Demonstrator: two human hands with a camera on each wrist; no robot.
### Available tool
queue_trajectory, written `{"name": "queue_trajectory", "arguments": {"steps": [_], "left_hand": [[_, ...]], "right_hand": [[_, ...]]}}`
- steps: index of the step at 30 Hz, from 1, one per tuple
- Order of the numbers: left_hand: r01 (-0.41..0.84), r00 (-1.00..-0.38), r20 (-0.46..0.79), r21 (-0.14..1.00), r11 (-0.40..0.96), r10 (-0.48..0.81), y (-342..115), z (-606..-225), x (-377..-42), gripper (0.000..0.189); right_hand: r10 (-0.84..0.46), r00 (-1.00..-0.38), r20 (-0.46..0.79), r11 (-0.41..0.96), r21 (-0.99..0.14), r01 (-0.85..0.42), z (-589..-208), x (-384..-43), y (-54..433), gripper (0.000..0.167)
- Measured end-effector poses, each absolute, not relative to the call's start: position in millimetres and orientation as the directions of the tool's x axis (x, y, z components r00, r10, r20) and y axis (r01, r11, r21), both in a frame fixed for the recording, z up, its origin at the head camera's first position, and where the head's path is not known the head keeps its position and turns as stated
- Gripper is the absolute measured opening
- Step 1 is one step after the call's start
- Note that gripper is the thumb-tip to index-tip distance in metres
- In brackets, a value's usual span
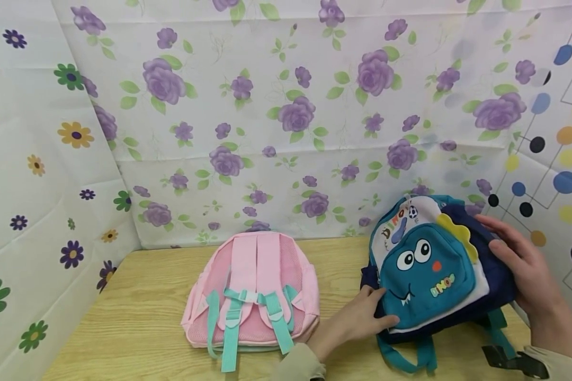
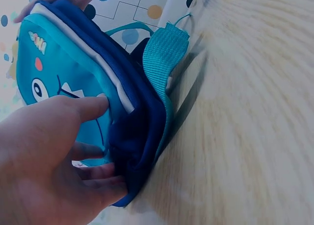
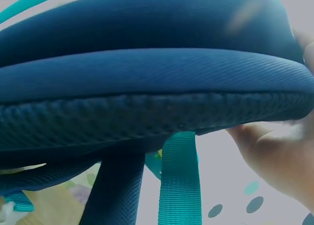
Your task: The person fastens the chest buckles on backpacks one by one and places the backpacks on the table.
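Note:
A blue dinosaur backpack (image 1: 426, 270) leans at the right of the table, its front with the printed eyes facing up and its right side raised. My left hand (image 1: 352, 321) grips its lower left corner. In the left wrist view, the thumb (image 2: 93, 107) lies on the teal front pocket and the fingers bend against the navy side. My right hand (image 1: 529, 267) holds the opposite side, thumb and fingers spread over the navy fabric. The right wrist view shows the backpack's edge (image 3: 147, 73) up close, with teal webbing (image 3: 180, 181) hanging below; much of the hand is hidden there.
A pink backpack (image 1: 255, 291) with mint straps (image 1: 231, 338) lies strap side up, left of my left forearm. The wooden table (image 1: 124, 307) is bounded by a flowered cloth (image 1: 267, 132) behind and patterned cloths at both sides. A teal strap (image 1: 410, 360) trails below the blue backpack.

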State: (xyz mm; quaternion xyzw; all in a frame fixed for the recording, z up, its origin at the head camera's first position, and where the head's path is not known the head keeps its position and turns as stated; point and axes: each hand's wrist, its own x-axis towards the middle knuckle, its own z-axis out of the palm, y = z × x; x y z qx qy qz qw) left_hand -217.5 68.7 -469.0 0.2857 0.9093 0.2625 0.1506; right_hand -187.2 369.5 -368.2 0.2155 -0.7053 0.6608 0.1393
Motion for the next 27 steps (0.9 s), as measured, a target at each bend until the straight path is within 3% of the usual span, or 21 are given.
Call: {"name": "queue_trajectory", "arguments": {"steps": [27], "left_hand": [[0.415,-0.74,-0.051,0.75,0.516,0.67,114.9,-487.3,-223.1,0.066]], "right_hand": [[-0.098,-0.837,0.539,0.173,-0.819,-0.548,-353.8,-176.2,353.7,0.051]]}}
